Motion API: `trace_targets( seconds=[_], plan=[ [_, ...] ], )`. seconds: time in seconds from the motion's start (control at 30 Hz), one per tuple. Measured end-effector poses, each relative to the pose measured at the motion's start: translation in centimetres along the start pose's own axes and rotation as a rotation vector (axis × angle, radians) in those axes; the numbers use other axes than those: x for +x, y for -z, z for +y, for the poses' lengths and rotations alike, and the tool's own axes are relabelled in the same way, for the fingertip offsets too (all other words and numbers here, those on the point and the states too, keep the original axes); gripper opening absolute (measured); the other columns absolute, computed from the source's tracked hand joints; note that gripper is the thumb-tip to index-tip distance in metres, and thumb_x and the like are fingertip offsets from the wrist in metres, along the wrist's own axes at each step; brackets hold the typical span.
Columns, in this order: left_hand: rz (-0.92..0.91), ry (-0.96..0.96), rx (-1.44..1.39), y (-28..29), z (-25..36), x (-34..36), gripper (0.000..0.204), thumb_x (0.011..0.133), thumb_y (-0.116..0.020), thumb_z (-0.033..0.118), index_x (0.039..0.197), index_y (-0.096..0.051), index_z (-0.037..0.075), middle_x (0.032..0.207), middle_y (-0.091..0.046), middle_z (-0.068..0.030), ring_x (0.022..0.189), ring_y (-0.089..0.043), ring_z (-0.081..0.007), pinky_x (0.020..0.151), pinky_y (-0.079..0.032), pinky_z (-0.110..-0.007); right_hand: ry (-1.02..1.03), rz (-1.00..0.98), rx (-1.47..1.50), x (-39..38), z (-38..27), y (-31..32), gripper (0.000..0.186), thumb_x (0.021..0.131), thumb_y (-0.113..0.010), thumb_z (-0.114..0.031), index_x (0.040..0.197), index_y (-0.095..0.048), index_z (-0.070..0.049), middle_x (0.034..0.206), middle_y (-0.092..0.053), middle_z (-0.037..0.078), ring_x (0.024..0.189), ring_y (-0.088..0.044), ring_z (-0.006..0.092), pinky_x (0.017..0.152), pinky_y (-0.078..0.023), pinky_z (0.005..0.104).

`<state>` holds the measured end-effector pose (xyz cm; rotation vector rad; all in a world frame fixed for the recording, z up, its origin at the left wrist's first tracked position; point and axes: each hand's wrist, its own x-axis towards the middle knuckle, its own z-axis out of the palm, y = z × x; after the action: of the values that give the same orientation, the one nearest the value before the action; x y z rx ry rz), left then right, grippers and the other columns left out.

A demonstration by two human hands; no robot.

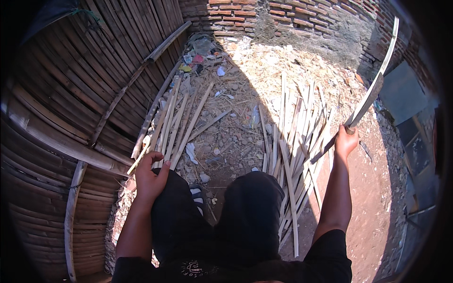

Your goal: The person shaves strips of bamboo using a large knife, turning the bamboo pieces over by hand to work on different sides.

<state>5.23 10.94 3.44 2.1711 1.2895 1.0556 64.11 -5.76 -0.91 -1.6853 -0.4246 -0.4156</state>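
My right hand (347, 140) is raised at the right, its fingers closed round a long, narrow bamboo strip (388, 55). The strip curves up toward the upper right; its far part is pale, while the part near my fist looks dark. A dark length (323, 152) also sticks out below the fist, toward the lower left. Whether a blade lies along the strip, I cannot tell. At the left, my left hand (150, 181) is by my left knee, thumb and forefinger apart, with nothing visible in it. Beyond its fingertips lie several pale bamboo strips (192, 123).
A larger pile of bamboo strips (290, 162) lies right of my knees. On the left stands a slatted bamboo wall (71, 104); a brick wall (292, 21) closes the back. Straw, rubble and litter (222, 70) cover the ground. Grey panels (403, 96) stand at the far right.
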Motion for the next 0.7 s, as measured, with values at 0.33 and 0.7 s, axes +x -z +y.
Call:
trace_targets(
  seconds=[0.33,0.7],
  plan=[
    [-0.220,-0.394,-0.177,-5.4,15.9,2.8,0.064,0.088,-0.078,0.029,0.135,-0.050,-0.003,0.123,-0.062,-0.0208,0.114,-0.063,-0.0350,0.101,-0.048,-0.044,-0.145,-0.086,0.604,-6.1,-21.2,-6.7,0.024,0.086,-0.081,-0.012,0.092,-0.059,-0.002,0.080,-0.062,0.005,0.069,-0.057,0.0124,0.065,-0.047,0.0292],
    [-0.330,-0.131,0.078,-2.7,12.6,0.9,0.051,0.096,-0.066,0.031,0.129,-0.052,-0.006,0.116,-0.063,-0.0285,0.104,-0.064,-0.0465,0.088,-0.052,-0.050,-0.234,-0.414,0.855,-20.2,-29.0,-10.1,0.022,0.091,-0.076,-0.005,0.085,-0.054,-0.008,0.072,-0.055,-0.004,0.064,-0.048,0.0016,0.058,-0.038,0.0209]
  ],
)
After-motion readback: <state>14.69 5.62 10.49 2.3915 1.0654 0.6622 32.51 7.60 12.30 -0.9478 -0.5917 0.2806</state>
